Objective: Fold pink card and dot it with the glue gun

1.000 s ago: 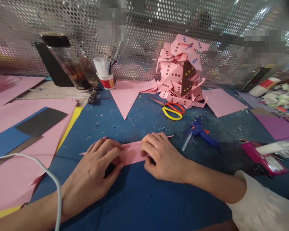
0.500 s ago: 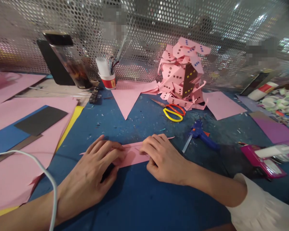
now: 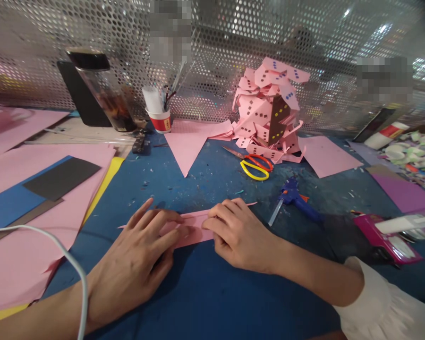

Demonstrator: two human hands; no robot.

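Rests half-curled left hand (image 3: 145, 248) and right hand (image 3: 242, 236) on pink strip (image 3: 199, 234) running left-to-right, equally beneath both; cannot tell whether pinching.

A pink paper (image 3: 199, 231) is laid low and flat on the blue bench (image 3: 212, 297). It is folded into a long, thin strip, and a fold line can be seen near its far edge. The strip is set a bit aslant, with its right end placed farther away. Much of it is hidden by the left hand (image 3: 141, 250) and the right hand (image 3: 239, 233). A thin, sharp tip is left showing at each end.
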